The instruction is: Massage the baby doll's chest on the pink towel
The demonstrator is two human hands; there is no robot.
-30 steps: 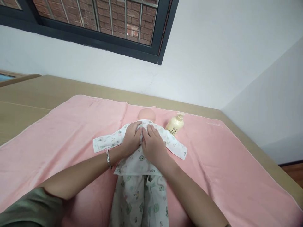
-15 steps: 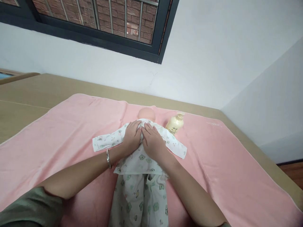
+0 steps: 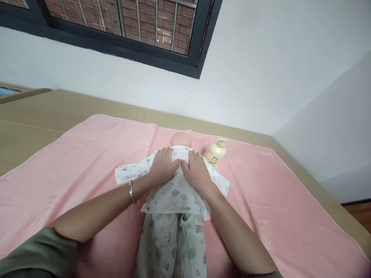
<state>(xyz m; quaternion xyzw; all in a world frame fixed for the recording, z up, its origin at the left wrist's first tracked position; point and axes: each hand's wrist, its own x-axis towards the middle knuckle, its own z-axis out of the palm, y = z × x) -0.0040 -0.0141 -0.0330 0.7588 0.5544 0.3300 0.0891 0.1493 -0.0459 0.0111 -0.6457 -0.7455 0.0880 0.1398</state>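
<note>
A baby doll lies on a pink blanket, its rounded bare head [image 3: 181, 139] pointing away from me. It wears a white printed top [image 3: 175, 193] with the sleeves spread sideways, and matching trousers [image 3: 165, 241]. My left hand [image 3: 164, 166], with a bracelet [image 3: 131, 192] at its wrist, rests flat on the left of the upper back or chest; I cannot tell which side faces up. On the right, my right hand [image 3: 197, 170] lies flat too. Both thumbs point inward and almost meet in the middle. Neither hand grips anything.
A cream pump bottle [image 3: 216, 152] stands on the pink blanket [image 3: 275, 193], just right of the doll's head. Beneath the blanket is a wooden surface [image 3: 78, 102], bordered by a white wall [image 3: 246, 77] and a dark-framed window [image 3: 121, 40] behind.
My hands have slid apart from the middle toward the doll's two sides, leaving a gap of cloth between the fingers. The doll and bottle have stayed in place.
</note>
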